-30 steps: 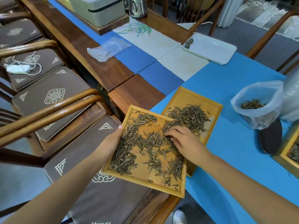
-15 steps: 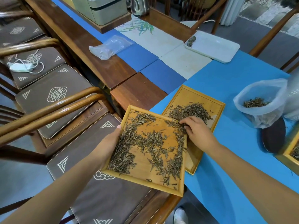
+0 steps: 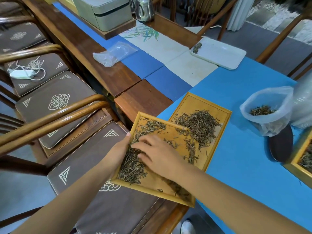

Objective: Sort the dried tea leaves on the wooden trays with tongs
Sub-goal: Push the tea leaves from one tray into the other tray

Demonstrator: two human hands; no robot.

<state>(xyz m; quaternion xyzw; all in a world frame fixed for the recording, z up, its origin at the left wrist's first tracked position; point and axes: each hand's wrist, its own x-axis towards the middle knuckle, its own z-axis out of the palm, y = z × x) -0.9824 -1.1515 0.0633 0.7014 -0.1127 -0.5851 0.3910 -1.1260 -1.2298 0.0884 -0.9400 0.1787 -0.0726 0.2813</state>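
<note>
Two wooden trays overlap at the table edge: my left hand grips the near tray by its left rim, my right hand lies spread on its tea leaves, the far tray up-right, no tongs visible.

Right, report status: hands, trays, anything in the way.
Left hand holds near tray by its edge. Right hand flat on tea leaves. No tongs in sight. Far tray partly under it.
</note>
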